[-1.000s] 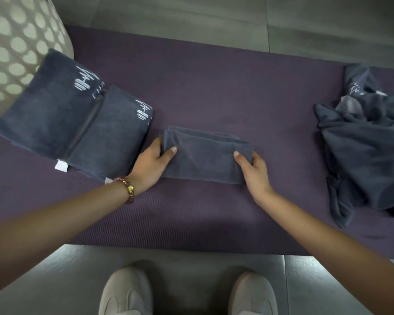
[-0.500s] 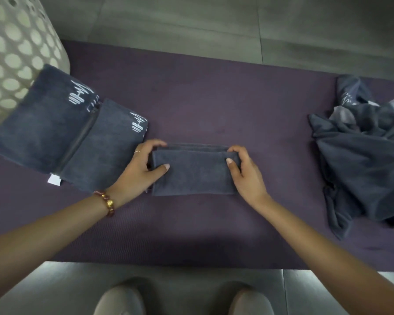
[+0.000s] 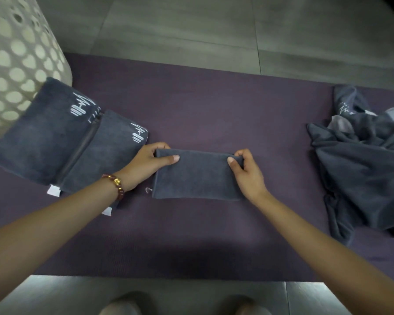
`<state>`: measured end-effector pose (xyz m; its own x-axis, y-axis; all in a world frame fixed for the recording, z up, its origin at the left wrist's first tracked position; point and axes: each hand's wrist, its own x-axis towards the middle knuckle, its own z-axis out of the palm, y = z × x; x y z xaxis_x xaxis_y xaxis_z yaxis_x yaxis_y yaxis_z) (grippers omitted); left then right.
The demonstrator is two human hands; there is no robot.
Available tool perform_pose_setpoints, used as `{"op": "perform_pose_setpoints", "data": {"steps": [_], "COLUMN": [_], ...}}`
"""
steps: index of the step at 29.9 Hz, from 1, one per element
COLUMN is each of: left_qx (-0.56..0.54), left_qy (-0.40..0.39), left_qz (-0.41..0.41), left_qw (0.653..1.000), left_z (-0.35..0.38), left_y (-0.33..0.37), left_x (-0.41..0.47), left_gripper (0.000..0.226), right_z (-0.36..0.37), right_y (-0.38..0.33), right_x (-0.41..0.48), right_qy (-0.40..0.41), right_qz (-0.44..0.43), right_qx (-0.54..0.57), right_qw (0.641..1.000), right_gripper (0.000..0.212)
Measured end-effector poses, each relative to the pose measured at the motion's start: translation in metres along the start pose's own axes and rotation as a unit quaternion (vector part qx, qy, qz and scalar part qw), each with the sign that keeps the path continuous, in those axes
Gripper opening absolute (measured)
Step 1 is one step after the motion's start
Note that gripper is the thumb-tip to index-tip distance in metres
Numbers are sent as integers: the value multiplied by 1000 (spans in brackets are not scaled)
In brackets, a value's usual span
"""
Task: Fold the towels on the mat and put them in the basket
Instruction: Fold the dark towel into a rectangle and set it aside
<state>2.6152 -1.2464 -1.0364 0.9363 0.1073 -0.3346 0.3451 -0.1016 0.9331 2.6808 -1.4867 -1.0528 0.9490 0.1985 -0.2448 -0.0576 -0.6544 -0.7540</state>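
Note:
A small folded dark grey towel [image 3: 196,176] lies in the middle of the purple mat [image 3: 214,110]. My left hand [image 3: 148,164] grips its far left corner, thumb on top and fingers curled behind. My right hand [image 3: 248,171] pinches the far right corner the same way. Two folded grey towels [image 3: 62,142] with white logos lie overlapping at the left, leaning against the white perforated basket [image 3: 16,60]. A heap of unfolded grey towels [image 3: 364,164] lies on the mat at the right.
Grey floor tiles [image 3: 191,26] run beyond the mat and in front of it. The tips of my two shoes [image 3: 127,305] show at the bottom edge. The basket stands at the far left corner of the mat.
Both hands moved from the towel's side edges to its far corners and folded it toward me. The towel now looks flatter and squarer, and the view shifted slightly.

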Motion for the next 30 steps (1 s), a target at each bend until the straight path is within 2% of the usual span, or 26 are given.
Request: {"op": "perform_pose_setpoints", "data": {"steps": [4,6,7,8,9,10,12,14,15,19,21,23,26,28,30], "left_qx": [52,132,201,299,397,471,562,622,635,625,633,634,634,634,632], "left_qy": [56,92,122,157,176,167,62,-17,-25,-1,3,5,19,21,15], "left_qz": [11,27,43,78,132,196,291,288,268,200,193,187,191,190,199], "left_qw": [997,987,971,938,891,844,772,728,724,754,750,750,749,749,749], "left_z": [3,5,8,13,20,30,53,68,68,56,57,60,61,61,61], "left_y": [0,-1,-1,0,1,2,1,-7,-12,-27,-29,-28,-27,-27,-27], "left_x": [6,9,10,9,8,7,6,8,11,19,17,15,17,16,16], "left_gripper": [16,22,26,32,36,38,42,53,56,63,64,64,64,62,61], "right_z": [10,16,19,21,23,23,23,22,22,32,37,39,36,35,37], "right_y": [-8,-9,-9,-9,-9,-9,-10,-9,-9,-6,-1,-1,-8,-9,-4], "right_x": [3,2,1,1,2,2,3,4,5,10,9,11,15,9,-2], "right_qy": [25,58,76,92,102,108,116,123,125,128,148,160,167,124,66], "right_qz": [34,19,8,-1,-9,-16,-32,-39,-37,-26,-52,-57,-168,-252,-262], "right_qx": [-26,-55,-68,-80,-93,-108,-137,-154,-155,-129,-150,-204,-303,-336,-342], "right_qw": [999,997,995,993,990,988,983,980,979,983,976,964,923,899,900], "right_gripper": [8,13,15,16,18,19,21,21,21,22,23,32,37,39,47]}}
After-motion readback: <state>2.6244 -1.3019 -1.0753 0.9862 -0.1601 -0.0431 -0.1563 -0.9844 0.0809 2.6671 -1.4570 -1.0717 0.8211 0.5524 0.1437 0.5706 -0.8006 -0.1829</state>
